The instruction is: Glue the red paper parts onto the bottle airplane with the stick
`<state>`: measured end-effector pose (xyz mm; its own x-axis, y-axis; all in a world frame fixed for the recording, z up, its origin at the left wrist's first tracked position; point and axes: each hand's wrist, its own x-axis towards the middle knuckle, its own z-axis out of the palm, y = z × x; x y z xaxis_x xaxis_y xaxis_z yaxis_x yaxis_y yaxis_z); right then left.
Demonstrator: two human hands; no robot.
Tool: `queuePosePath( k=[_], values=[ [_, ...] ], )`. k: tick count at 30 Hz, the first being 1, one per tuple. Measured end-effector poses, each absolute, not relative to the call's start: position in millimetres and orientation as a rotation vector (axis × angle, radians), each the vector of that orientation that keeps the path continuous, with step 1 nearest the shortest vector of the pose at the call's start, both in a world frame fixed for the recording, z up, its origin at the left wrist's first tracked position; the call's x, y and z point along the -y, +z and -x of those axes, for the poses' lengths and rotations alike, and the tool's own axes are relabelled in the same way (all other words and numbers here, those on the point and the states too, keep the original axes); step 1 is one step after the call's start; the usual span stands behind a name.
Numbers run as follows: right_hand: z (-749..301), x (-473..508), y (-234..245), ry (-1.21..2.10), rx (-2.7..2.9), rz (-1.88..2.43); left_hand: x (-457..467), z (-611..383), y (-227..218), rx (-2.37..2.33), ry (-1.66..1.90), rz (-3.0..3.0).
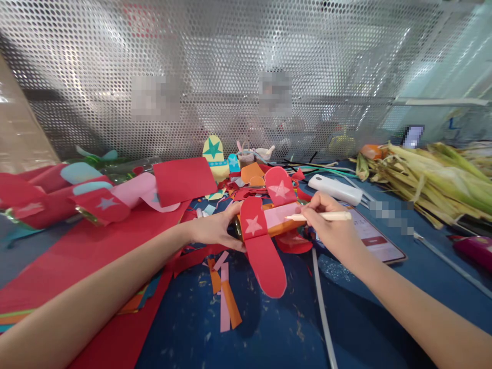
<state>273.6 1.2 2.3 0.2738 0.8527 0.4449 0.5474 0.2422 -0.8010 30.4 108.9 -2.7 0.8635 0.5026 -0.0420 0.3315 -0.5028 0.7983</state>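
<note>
A craft plane (266, 261) made from a bottle lies in front of me, with red paper wings, orange paper around its body and pale pink stars. My left hand (217, 226) grips its left end, fingers and thumb on either side; dark bottle surface shows there. A pink paper strip (279, 214) runs along the orange body. Pinched in my right hand (330, 225) is a cream-coloured pen (338, 216), its tip at the lower edge of the pink strip. The right fingertips are close to the plane's right end; whether they touch it I cannot tell.
Orange and pink paper strips (224, 307) lie in front. At left are red sheets (126, 277) and other paper-wrapped bottles (96, 200). A phone (380, 238), white device (334, 188), cable (323, 312) and corn husks (415, 174) lie right. Perforated metal (230, 66) stands behind.
</note>
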Motion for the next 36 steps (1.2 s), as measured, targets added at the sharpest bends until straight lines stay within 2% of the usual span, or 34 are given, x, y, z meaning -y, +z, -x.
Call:
queuePosePath(
  k=[17,24,36],
  values=[
    [-274.5,-2.0,0.4,0.319,1.401,1.392,-109.7,-30.3,-5.5,-0.59,0.261,-2.125],
    [-280.8,-4.8,6.7,0.346,1.162,1.41,-107.9,-31.3,-1.1,-0.612,0.229,-2.16],
    [-283.9,-8.1,6.7,0.282,1.224,1.467,-108.9,-31.1,-3.0,-0.613,0.237,-2.146]
  ],
)
